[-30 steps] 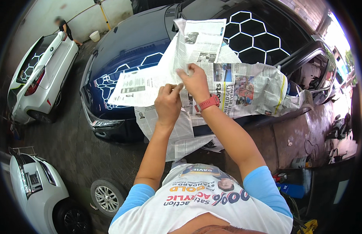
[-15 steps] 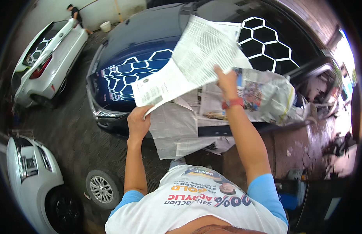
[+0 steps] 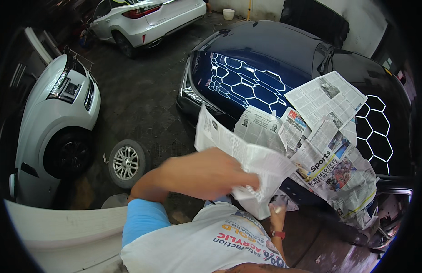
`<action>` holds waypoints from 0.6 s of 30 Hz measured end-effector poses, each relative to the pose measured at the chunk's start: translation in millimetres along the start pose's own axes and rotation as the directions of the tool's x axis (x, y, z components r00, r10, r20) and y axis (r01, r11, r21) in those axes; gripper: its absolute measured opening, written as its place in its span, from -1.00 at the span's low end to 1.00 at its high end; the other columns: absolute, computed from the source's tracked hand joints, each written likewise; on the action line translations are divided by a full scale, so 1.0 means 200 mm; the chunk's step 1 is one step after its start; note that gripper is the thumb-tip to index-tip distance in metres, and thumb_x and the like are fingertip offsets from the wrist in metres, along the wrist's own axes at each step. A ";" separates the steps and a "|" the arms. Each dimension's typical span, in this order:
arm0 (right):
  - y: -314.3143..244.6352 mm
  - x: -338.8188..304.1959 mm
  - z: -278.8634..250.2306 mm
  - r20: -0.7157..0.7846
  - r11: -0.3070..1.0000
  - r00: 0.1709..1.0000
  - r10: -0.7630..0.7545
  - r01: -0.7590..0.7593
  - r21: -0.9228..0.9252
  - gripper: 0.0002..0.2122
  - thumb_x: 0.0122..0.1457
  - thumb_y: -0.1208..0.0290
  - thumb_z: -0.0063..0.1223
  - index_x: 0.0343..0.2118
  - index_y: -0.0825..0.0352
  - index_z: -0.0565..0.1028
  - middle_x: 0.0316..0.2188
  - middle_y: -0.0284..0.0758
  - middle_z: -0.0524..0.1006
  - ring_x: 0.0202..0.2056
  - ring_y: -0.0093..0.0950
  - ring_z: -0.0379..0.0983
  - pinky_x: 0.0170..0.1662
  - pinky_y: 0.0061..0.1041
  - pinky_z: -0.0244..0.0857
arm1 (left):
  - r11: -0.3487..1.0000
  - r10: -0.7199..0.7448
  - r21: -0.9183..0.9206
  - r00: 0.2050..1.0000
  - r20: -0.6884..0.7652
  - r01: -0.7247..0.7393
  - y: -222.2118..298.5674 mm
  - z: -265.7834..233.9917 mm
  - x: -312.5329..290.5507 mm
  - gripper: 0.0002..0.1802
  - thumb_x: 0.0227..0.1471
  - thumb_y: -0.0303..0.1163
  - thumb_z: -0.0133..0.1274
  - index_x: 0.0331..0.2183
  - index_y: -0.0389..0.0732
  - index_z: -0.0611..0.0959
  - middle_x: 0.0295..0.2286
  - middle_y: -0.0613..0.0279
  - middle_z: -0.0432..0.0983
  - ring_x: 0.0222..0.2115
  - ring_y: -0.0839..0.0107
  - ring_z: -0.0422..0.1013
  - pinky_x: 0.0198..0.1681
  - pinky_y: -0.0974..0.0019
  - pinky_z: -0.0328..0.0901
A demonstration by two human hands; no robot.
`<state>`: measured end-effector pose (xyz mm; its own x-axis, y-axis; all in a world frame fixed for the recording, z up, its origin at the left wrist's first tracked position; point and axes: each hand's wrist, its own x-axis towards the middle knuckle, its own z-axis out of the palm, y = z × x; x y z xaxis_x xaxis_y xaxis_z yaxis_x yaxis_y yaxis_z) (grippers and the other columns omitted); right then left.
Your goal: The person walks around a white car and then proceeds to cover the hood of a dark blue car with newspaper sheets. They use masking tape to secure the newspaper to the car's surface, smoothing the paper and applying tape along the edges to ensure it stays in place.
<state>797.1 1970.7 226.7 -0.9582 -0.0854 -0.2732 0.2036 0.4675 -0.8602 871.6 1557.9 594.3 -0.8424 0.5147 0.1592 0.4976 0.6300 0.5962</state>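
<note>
A printed newspaper sheet hangs bent in front of me at the dark blue car's side. My right hand, with a red band on its wrist, pinches the sheet's lower edge close to my body. My left hand reaches across the sheet, its fingertips over the paper; motion smears the fingers, so their grip is unclear. Beyond, overlapping newspapers cover the car's fender and part of the bonnet and windscreen. One flat newspaper page lies on top near the windscreen.
The dark blue car shows hexagonal light reflections on its bonnet and glass. A loose wheel lies on the dark floor to my left. One white car stands at the left, another white car at the back. A white bucket stands by the wall.
My view has turned left. Both hands and the held sheet have come down from over the car toward my body. The sheet, earlier spread wide, is now bent.
</note>
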 end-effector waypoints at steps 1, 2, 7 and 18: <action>0.02 -0.02 -0.04 -0.257 0.961 0.945 -0.203 0.141 -0.239 -0.35 0.33 0.04 0.25 0.31 0.43 0.42 0.19 -0.04 0.53 0.24 -0.16 0.43 0.32 -0.16 0.24 | 0.999 0.049 0.016 0.997 0.063 -0.050 0.06 0.06 0.08 -0.57 0.06 -0.53 0.19 0.00 -0.10 0.58 -0.44 0.10 0.61 -0.35 0.05 0.61 -0.31 0.02 0.42; 0.02 -0.06 -0.10 -0.432 0.850 0.790 -0.436 0.203 -0.487 -0.30 0.35 -0.09 0.20 0.32 0.43 0.42 0.25 0.01 0.48 0.31 -0.11 0.36 0.37 -0.14 0.17 | 0.995 0.089 0.029 0.988 0.125 -0.094 0.11 0.12 0.14 -0.57 0.08 -0.52 0.18 0.01 -0.12 0.55 -0.46 0.10 0.59 -0.36 0.04 0.60 -0.32 0.01 0.41; -0.50 -0.43 -0.44 0.251 0.816 0.779 -0.574 0.517 0.260 -0.14 0.19 -0.45 0.13 0.10 0.44 0.59 0.27 0.00 0.47 0.30 -0.08 0.36 0.36 -0.15 0.16 | 0.925 0.362 0.136 0.931 -0.039 -0.354 0.40 0.47 0.37 -0.69 0.12 -0.45 0.18 -0.08 -0.19 0.53 -0.45 0.16 0.56 -0.36 0.07 0.56 -0.33 0.03 0.44; 0.54 -0.58 -0.91 -0.030 0.597 0.751 -0.660 0.499 -0.628 -0.56 0.34 0.52 0.11 0.28 0.40 0.43 -0.05 -0.14 0.63 -0.10 -0.39 0.59 -0.02 -0.36 0.45 | 0.918 0.163 0.396 0.887 -0.433 0.025 0.42 1.26 0.64 -0.78 0.11 -0.47 0.14 -0.15 -0.16 0.64 -0.26 0.10 0.59 -0.14 0.04 0.55 -0.19 0.05 0.48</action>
<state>893.2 2191.7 244.5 -0.8599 -0.3460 0.3754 -0.4832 0.7890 -0.3794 856.5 1823.3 465.7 -0.7555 0.3072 0.5786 0.5173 0.8216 0.2394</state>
